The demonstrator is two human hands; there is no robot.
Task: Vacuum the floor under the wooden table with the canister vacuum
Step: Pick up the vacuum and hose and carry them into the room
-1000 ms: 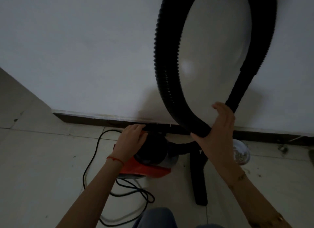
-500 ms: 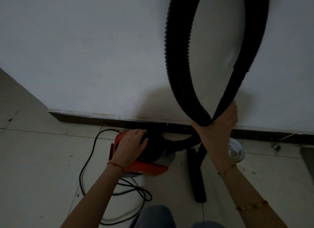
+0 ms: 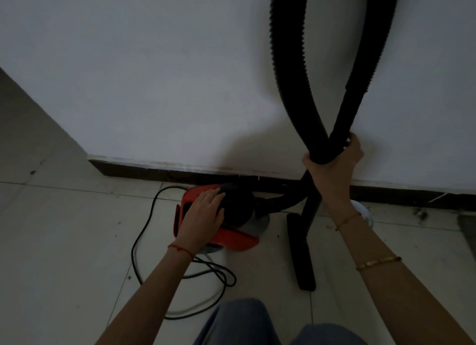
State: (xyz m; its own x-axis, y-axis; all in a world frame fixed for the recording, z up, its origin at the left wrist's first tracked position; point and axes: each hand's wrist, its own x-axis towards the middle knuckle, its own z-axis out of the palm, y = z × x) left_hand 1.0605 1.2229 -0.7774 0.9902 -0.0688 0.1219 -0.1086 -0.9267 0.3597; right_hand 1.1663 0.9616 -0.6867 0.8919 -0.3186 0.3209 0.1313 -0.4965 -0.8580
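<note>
A red and black canister vacuum stands on the tiled floor against the dark baseboard. My left hand rests on its top with the fingers spread flat. The black ribbed hose loops up out of the frame and comes back down. My right hand grips both strands of that loop where they cross. The black wand runs down from there to the floor nozzle, which lies on the tiles right of the canister. No wooden table is in view.
A black power cord lies in loops on the floor left of and in front of the canister. A white wall closes the space ahead. A pale round object sits by the baseboard behind my right forearm. Specks of dirt dot the tiles.
My right hand has gathered the two hose strands together, narrowing the loop, and closed around them. My left hand has slid from the canister's far edge onto its top.
</note>
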